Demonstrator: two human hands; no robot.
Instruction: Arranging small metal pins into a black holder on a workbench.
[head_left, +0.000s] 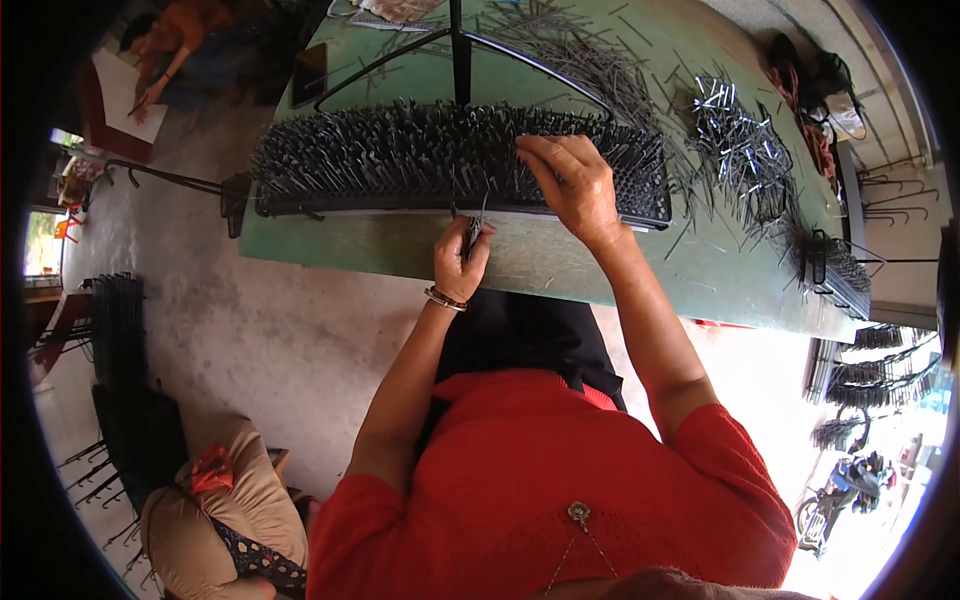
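Note:
A long black wire rack (pixel 390 205) lies along the near edge of the green table (pixel 540 260), packed with upright thin dark metal strips (pixel 390 150). My left hand (pixel 462 262) is closed around a small bundle of dark metal strips (pixel 473 238) in front of the rack's middle, the ends sticking up past the fingers. Over the right half of the rack, my right hand (pixel 578 188) has its thumb and fingers pinched together among the strip tops. What they pinch, if anything, is too small to make out.
Loose metal strips (pixel 600 65) lie scattered at the table's back, with a heaped pile (pixel 745 150) at the right. A smaller filled rack (pixel 845 275) is at the right corner. A person (pixel 175 50) works at the far left; another seated person's legs (pixel 240 490) show lower left.

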